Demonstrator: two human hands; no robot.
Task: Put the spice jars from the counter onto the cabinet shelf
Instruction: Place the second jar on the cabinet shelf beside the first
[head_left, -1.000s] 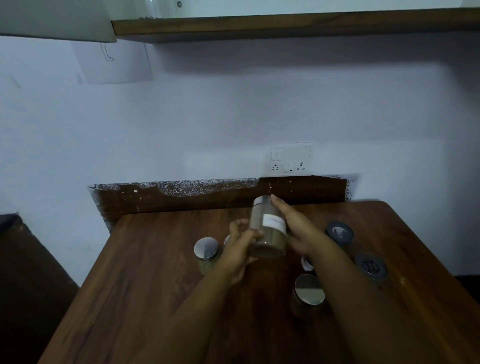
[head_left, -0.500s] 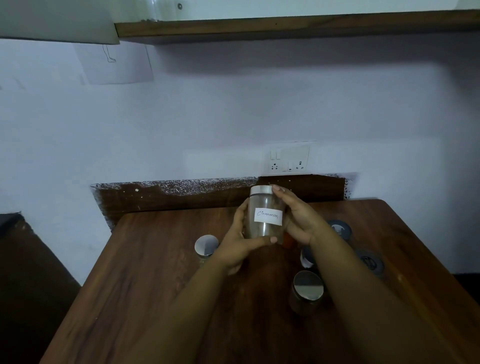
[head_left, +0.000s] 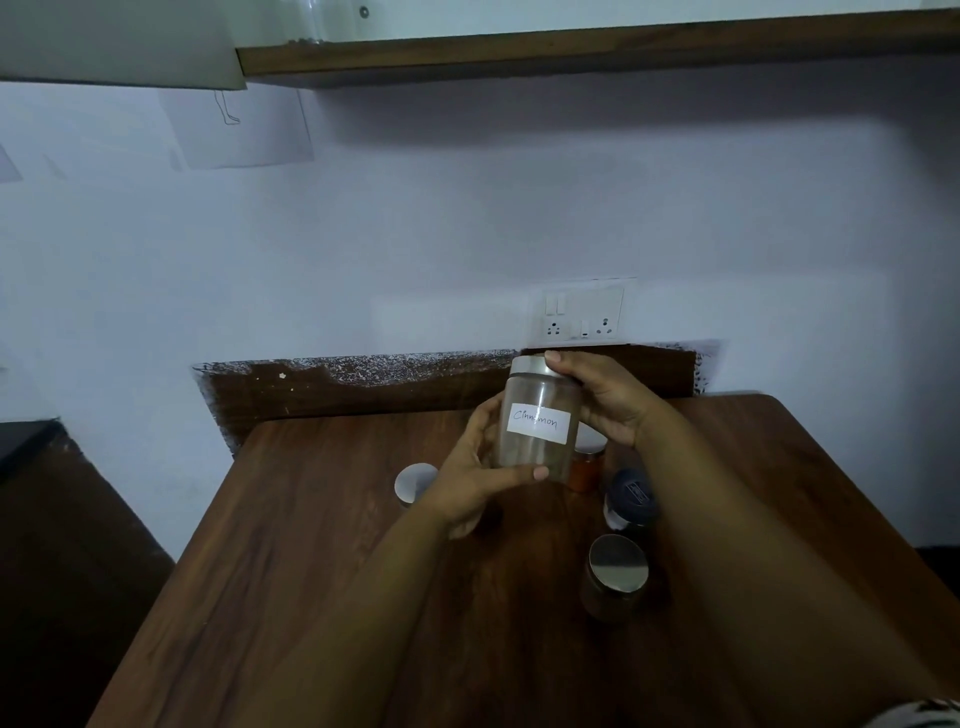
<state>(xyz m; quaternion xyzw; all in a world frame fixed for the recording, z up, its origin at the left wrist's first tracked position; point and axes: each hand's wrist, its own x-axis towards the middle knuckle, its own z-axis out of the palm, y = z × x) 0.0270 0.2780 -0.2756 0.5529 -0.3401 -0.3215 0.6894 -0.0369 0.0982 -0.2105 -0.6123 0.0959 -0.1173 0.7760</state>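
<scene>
A clear jar (head_left: 537, 421) with a steel lid and a white label reading "Cinnamon" is held upright above the wooden counter (head_left: 311, 545). My left hand (head_left: 475, 480) grips its lower side, thumb under the base. My right hand (head_left: 605, 397) grips its upper right side, fingertips on the lid. On the counter stand a steel-lidded jar (head_left: 414, 483) to the left, an orange-filled jar (head_left: 587, 465) behind the held one, a dark-lidded jar (head_left: 629, 499) and a steel-lidded jar (head_left: 617, 577) nearer me. The wooden cabinet shelf (head_left: 597, 49) runs along the top.
A grey cabinet door or panel (head_left: 119, 47) hangs at the top left. A switch and socket plate (head_left: 582, 317) sits on the wall behind the counter. A dark backsplash strip (head_left: 363, 389) edges the counter's rear. A dark surface (head_left: 31, 441) lies at the far left.
The jar has turned upright with its label facing me and has risen slightly. My left hand has slid under its base, and my right hand has moved up to the lid.
</scene>
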